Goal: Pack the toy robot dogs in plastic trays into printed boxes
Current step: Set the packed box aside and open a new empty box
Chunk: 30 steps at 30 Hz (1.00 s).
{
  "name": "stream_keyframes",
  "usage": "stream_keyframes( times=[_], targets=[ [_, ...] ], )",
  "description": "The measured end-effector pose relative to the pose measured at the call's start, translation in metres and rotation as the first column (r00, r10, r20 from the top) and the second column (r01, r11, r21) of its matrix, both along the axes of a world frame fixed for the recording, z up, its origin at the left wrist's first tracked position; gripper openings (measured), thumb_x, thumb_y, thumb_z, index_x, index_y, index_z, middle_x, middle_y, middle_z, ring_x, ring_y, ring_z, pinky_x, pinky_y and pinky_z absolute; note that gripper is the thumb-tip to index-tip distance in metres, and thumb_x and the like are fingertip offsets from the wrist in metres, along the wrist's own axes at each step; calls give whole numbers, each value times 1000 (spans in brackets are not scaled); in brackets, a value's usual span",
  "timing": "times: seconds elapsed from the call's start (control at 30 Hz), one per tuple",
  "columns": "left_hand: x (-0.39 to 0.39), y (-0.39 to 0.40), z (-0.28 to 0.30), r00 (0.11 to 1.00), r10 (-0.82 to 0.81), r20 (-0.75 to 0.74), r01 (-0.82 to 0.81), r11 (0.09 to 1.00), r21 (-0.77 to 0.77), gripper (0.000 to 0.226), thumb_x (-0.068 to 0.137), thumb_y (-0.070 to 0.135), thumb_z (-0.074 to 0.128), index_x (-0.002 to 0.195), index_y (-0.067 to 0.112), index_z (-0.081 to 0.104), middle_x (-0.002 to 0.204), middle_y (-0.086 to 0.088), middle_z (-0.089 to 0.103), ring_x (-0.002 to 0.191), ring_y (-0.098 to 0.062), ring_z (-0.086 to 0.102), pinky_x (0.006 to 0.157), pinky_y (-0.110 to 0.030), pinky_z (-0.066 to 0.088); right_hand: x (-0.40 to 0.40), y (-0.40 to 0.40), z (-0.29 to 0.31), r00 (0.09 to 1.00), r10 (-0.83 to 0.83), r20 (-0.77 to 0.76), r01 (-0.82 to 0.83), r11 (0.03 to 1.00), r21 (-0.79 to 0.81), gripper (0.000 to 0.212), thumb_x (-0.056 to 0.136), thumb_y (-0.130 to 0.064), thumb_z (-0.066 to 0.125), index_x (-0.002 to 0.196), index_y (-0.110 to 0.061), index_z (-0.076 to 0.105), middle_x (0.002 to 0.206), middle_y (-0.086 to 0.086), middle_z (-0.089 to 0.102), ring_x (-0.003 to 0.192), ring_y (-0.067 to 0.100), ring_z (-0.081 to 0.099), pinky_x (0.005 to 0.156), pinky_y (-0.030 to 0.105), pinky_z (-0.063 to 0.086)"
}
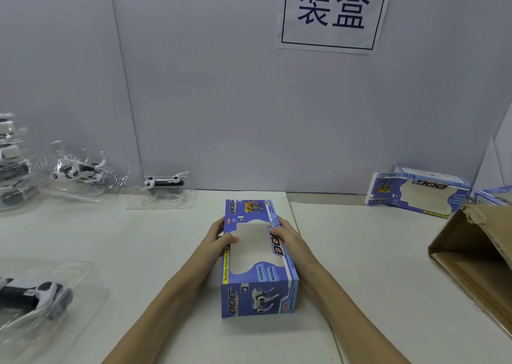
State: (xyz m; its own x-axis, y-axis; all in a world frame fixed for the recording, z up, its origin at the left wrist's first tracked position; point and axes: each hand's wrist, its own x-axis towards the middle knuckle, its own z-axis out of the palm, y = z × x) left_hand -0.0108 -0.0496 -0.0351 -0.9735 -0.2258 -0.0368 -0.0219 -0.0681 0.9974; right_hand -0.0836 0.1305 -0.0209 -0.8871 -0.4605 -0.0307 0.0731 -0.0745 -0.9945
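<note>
A blue printed box (259, 286) with a window cutout stands lengthwise on the white table in front of me. My left hand (219, 234) grips its left top edge, thumb lying over the window. My right hand (285, 232) grips the right top edge, fingers curled over the "DOG" print. A white and black toy robot dog in a clear plastic tray (164, 189) sits at the back by the wall. Another dog in its tray (36, 294) lies at the near left. The window shows only a pale surface, so the box's contents are unclear.
More dogs in trays (79, 171) and a stack (12, 158) crowd the far left. Two printed boxes (415, 191) lie at the back right. A brown cardboard carton (476, 255) lies open on its side at the right. A grey wall with a paper sign (332, 11) stands behind.
</note>
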Motion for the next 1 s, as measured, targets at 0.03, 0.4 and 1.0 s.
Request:
stream_keyframes(
  times=[0.03,0.4,1.0],
  targets=[
    [1,1,1,1000,7,2,-7,1000,-1,60,77,32,69,134,32,49,128,-3,70,109,-33,73,94,-50,59,0,0,0,1000,-6,1,6,1000,8,20,106,-14,50,118,-27,59,89,-2,77,66,12,74,54,22,54],
    [-2,8,-10,994,103,-36,-96,983,155,27,96,15,68,115,19,48,98,-8,72,70,-18,76,52,-26,56,3,-1,-2,1000,0,31,-2,999,54,27,99,-21,68,122,-14,58,106,12,73,65,15,74,53,25,55],
    [14,12,27,994,-107,26,95,956,278,45,84,53,63,101,17,84,99,-14,80,78,-28,79,60,-33,62,15,-10,-6,998,-34,54,42,987,-152,27,89,-44,66,94,-18,70,101,11,74,97,33,74,88,45,62]
  ],
)
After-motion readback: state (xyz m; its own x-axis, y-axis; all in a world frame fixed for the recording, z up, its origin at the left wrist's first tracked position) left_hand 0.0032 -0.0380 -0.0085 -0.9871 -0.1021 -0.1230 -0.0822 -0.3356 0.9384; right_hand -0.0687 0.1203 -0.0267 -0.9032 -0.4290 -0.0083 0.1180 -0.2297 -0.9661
